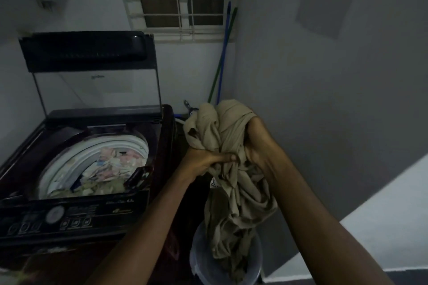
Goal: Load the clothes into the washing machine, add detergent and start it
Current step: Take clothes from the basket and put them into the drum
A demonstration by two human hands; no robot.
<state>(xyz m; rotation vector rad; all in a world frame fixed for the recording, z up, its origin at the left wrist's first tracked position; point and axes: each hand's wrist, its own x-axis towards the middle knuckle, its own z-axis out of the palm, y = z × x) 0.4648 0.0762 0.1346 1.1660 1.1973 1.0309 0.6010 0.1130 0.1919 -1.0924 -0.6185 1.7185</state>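
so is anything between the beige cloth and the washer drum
Nothing visible does. The lid stands raised and the drum is open, with clothes already in it. The cloth hangs to its right, lower end in the bucket.

left hand (203, 162) and right hand (257, 144) clenched, side by side

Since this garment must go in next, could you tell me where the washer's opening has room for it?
Under the raised lid, the drum looks free along its far white rim; loaded clothes crowd the near side. The left hand and right hand hold the beige garment, whose tail fills the bucket.
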